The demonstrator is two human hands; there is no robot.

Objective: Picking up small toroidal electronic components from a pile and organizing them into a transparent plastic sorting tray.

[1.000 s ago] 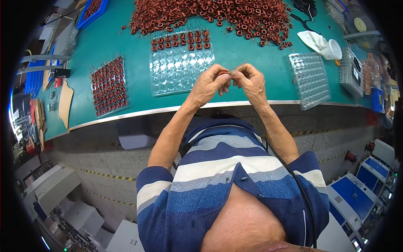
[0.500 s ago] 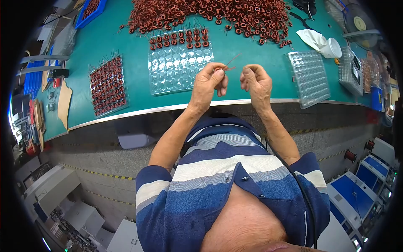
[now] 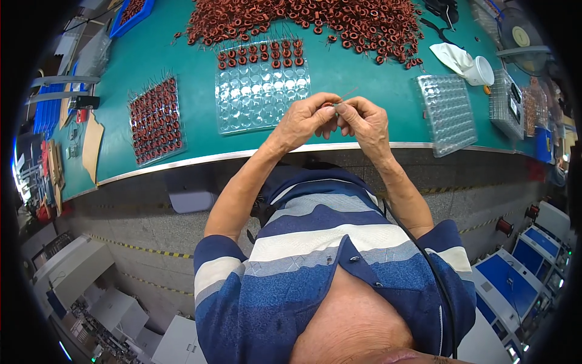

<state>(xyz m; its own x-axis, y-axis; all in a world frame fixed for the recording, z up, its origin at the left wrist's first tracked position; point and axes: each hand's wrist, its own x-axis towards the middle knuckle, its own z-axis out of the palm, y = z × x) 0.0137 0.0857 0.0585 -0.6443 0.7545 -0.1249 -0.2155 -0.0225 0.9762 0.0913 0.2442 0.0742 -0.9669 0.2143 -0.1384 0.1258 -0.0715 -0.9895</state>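
Between the fingertips of my left hand (image 3: 305,123) is a small red-brown toroidal coil (image 3: 328,105), mostly covered by the fingers. Its thin wire leads poke out toward the far right. My right hand (image 3: 367,124) meets the left one, thumb and forefinger pinched at the coil's leads; the exact grip is hidden. Just beyond my left hand lies a clear plastic tray (image 3: 245,108) with round pockets. Coils (image 3: 260,54) with upright leads fill its far rows, while the nearer pockets hold none.
A big heap of coils (image 3: 291,18) covers the far middle of the green table (image 3: 376,79). At left stands a filled coil tray (image 3: 156,121); at right, stacked clear trays (image 3: 447,114), a white cup (image 3: 479,71) and a wire-mesh box (image 3: 507,103). A blue bin (image 3: 130,18) sits far left.
My left hand has moved slightly right with the coil. The right hand has come left, closing the gap, and its fingers now meet the left hand's at the coil.
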